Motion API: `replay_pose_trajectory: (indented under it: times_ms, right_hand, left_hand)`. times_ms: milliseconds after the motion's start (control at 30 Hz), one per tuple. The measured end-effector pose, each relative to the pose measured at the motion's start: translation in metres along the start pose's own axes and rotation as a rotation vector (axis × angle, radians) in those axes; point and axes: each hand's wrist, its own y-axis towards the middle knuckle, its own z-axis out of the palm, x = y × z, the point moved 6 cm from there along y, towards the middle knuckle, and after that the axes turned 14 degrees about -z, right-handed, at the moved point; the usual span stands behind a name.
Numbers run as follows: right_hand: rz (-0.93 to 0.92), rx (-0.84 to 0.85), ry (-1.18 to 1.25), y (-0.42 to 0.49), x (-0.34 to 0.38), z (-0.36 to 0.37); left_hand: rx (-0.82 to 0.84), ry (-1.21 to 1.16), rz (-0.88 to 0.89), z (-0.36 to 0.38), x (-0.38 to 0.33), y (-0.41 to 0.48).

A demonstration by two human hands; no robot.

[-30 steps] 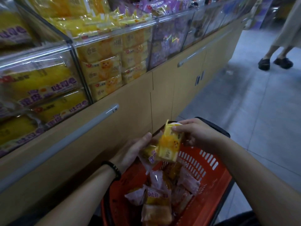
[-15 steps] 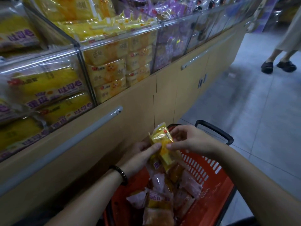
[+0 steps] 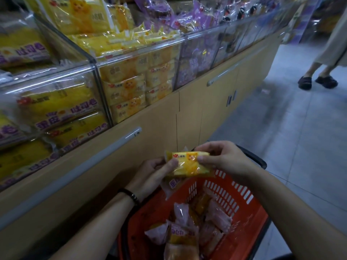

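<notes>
left hand (image 3: 148,173), right hand (image 3: 225,160) close together, fingers (image 3: 206,159) pinching

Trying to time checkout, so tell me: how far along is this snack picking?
Done: several wrapped snacks lie in the orange basket. In hand: the left hand and right hand pinch a yellow packet by its ends, above the basket's far rim. Left: that packet is not yet in the basket; whether more will come from the display bins cannot be told.

Pretty clearly a supermarket snack aisle: clear acrylic bins (image 3: 131,76) stuffed with wrapped yellow and purple cakes run along a wooden counter (image 3: 187,117). There's an orange shopping basket (image 3: 249,218) with packets in it, and another shopper's feet (image 3: 317,81) on the tiled floor.
</notes>
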Motion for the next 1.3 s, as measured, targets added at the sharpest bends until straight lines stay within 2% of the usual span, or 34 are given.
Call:
replay_pose_trajectory:
  times_ms: [133,267,400,533,700,833,1100,1300]
  right_hand:
    - [-0.040,-0.162,0.092,0.001,0.002,-0.010]
    - [-0.048,-0.204,0.160,-0.001,0.010,-0.011]
    - [-0.044,-0.147,0.185,-0.008,0.026,-0.009]
    - [-0.077,-0.200,0.325,-0.018,0.051,-0.006]
    - [-0.115,-0.305,0.252,-0.039,0.071,-0.001]
    - [-0.125,-0.247,0.358,-0.044,0.101,0.006]
    - [-0.158,-0.107,0.494,-0.045,0.157,0.012]
    - [-0.155,-0.208,0.817,-0.033,0.180,0.020]
  left_hand:
    - [0.022,0.051,0.009,0.000,-0.004,-0.003]
    - [-0.035,0.074,0.016,-0.004,-0.015,-0.010]
    - [-0.099,0.073,0.006,-0.010,-0.032,-0.023]
    - [-0.114,0.067,0.032,-0.016,-0.045,-0.040]
    - [-0.105,0.070,0.069,-0.025,-0.060,-0.069]
    - [-0.176,0.107,0.173,-0.032,-0.082,-0.093]
    - [-0.170,0.160,0.278,-0.049,-0.131,-0.136]
    - [-0.161,0.138,0.353,-0.059,-0.164,-0.154]
